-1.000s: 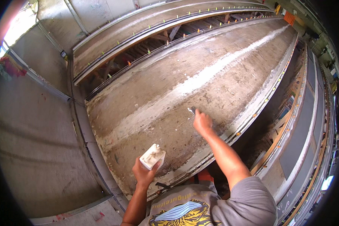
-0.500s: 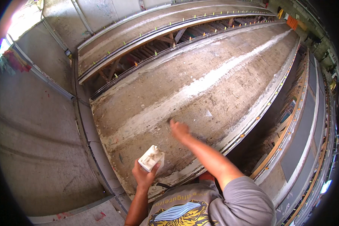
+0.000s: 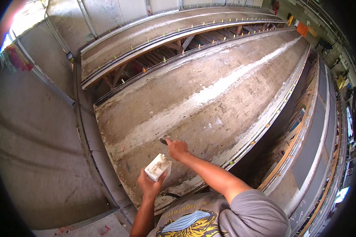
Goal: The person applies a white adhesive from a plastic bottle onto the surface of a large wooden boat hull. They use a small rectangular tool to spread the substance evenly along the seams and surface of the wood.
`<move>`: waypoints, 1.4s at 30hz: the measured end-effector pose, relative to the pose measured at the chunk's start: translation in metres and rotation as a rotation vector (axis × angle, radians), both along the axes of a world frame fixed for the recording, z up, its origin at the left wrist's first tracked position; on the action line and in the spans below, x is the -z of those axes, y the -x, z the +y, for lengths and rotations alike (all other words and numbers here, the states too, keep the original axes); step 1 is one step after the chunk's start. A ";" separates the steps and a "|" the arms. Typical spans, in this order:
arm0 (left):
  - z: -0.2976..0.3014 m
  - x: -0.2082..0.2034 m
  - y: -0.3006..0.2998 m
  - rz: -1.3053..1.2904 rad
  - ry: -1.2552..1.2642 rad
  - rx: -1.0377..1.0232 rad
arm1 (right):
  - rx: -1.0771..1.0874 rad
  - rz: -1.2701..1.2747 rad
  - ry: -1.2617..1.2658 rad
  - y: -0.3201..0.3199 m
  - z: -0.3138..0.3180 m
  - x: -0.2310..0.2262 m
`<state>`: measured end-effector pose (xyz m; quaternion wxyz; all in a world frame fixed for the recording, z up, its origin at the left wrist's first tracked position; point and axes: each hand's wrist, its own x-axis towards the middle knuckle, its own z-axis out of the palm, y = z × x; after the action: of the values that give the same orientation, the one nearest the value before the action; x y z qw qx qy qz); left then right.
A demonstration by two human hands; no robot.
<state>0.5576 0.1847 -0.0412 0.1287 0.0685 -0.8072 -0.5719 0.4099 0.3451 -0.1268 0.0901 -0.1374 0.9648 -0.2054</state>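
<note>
My left hand [image 3: 147, 185] is closed around a white, box-shaped block [image 3: 157, 167] and holds it above the near end of a long, stained table [image 3: 140, 106]. A whitish lump sits on the block's upper face, with tan smears beside it. Up and to the right of the block, my right hand [image 3: 178, 150] is closed on a small dark tool [image 3: 163, 141]. The tool's short end points left over the table, apart from the block; its exact kind is too small to tell.
A pale streak [image 3: 209, 93] runs along the table. Small coloured clips line the edges of this table and a parallel one [image 3: 146, 33] beyond it. To the right, past a dark gap, stands another long table [image 3: 312, 158]. A grey wall [image 3: 39, 130] rises on the left.
My right hand has come back toward me and to the left with the dark tool, closer to the block. My left hand and the block have hardly moved.
</note>
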 end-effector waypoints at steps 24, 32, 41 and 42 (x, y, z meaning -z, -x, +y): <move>0.107 0.008 0.027 -0.173 0.045 -0.043 | 0.679 -0.170 0.118 0.169 0.343 0.022; 0.144 0.007 0.046 -0.111 0.077 -0.053 | 0.557 0.122 -0.147 0.160 0.312 0.041; 0.180 0.002 0.067 -0.141 0.013 -0.022 | 0.056 -0.122 -0.058 0.069 0.170 0.020; 0.184 0.000 0.071 -0.142 0.028 -0.014 | 0.050 -0.203 0.014 0.074 0.166 0.009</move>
<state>0.4862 0.3687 -0.0415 0.0758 0.1127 -0.8217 -0.5535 0.3357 0.5113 -0.1356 0.1811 -0.0924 0.9525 -0.2269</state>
